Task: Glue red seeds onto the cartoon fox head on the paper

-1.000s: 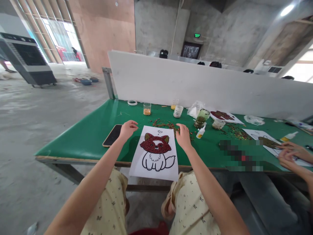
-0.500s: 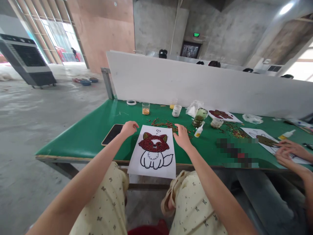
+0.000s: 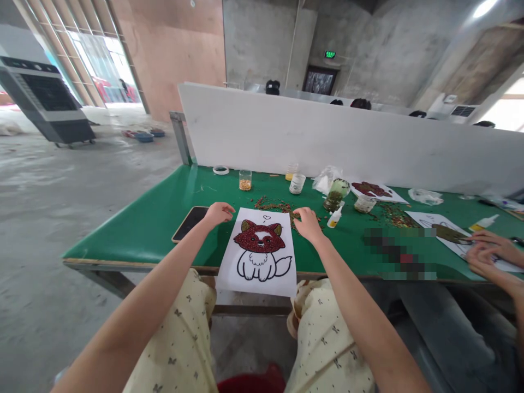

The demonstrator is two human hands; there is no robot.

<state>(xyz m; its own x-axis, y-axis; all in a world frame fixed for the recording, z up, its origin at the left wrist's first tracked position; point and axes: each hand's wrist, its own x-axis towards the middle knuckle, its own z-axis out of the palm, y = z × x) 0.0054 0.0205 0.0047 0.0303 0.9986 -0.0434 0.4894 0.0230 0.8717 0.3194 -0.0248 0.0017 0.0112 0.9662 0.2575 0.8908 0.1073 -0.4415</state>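
A paper sheet [image 3: 229, 273] with a fox-like cartoon [image 3: 260, 240] lies in front of me, its lower end hanging past the table edge. Dark red pieces cover the head, green-brown ones the ears; body and tail are plain outline. My left hand [image 3: 220, 214] hovers by the sheet's upper left corner, loosely curved and open, beside a phone [image 3: 190, 225]. At the upper right corner, my right hand [image 3: 308, 222] is open, fingers and thumb apart, beside scattered red and green-brown bits [image 3: 272, 205]. A small glue bottle [image 3: 334, 217] stands right of it.
Behind stand a cup of yellow-orange pieces [image 3: 245, 180], a clear jar [image 3: 297, 184] and a tilted green jar [image 3: 336, 195]. A white partition [image 3: 327, 134] borders the green table [image 3: 151, 207]. At right, another person's hands [image 3: 487, 254] work over a second drawing [image 3: 426, 219].
My right hand's fingers and thumb have drawn slightly closer together beside the loose bits. My left hand stays near the sheet's corner. The whole view has shifted slightly.
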